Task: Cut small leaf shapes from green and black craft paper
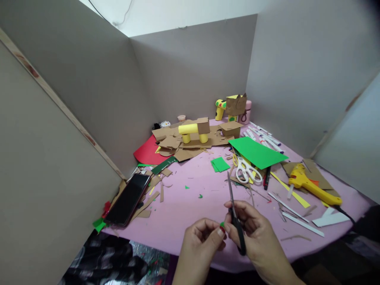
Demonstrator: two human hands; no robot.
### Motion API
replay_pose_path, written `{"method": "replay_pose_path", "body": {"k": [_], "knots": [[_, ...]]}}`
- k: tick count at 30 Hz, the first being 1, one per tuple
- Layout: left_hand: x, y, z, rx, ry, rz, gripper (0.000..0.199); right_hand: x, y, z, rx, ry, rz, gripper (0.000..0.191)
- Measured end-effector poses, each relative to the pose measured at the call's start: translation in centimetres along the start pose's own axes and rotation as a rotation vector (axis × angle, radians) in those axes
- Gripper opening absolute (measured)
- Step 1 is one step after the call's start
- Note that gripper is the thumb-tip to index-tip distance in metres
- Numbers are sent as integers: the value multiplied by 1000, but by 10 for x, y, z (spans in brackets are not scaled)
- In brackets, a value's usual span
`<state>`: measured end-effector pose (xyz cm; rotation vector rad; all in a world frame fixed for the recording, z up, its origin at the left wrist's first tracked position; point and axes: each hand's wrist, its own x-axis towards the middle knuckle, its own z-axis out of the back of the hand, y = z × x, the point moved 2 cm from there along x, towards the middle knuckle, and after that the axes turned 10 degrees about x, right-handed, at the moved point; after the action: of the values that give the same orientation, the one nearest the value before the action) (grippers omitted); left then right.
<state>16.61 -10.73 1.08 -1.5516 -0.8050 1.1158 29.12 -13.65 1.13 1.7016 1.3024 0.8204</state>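
My left hand (202, 241) is closed in a pinch near the table's front edge. A tiny green paper piece (222, 224) shows at its fingertips, with a small red patch by the thumb tip that I cannot make out. My right hand (252, 233) is wrapped around black-handled scissors (235, 219), whose blades point up and away from me. The fingertips of both hands meet at the green piece, so most of it is hidden. Beyond the hands lie some green paper squares (220, 164) and small green scraps (200, 196).
A yellow tube figure with a cardboard head (190, 129) stands on cardboard at the back. White-handled scissors (247, 172), a green sheet (257, 152), markers (268, 138) and a yellow glue gun (311, 185) lie right. A phone (129, 200) rests left. Grey partitions (192, 67) enclose the table.
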Motion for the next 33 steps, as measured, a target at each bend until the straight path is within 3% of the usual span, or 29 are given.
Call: {"method": "replay_pose_path", "body": {"k": [8,12,15,19,24,33], "knots": [[3,0,10,68,42,-8,27,3,8,-2,-91,68,-51,31],[3,2,6,-113,52,100,31,4,5,6,-93,11,-7,33],[2,2,3,-254,23,136,32,-2,-1,16,-261,83,9,30],[-1,1,1,-337,-9,102,30,-20,-10,28,-576,182,64,33],[-1,2,0,-353,-28,44,28,-33,-17,31,-731,214,130,37],[1,12,-2,-325,16,-38,28,-31,-13,20,-935,226,317,42]]}}
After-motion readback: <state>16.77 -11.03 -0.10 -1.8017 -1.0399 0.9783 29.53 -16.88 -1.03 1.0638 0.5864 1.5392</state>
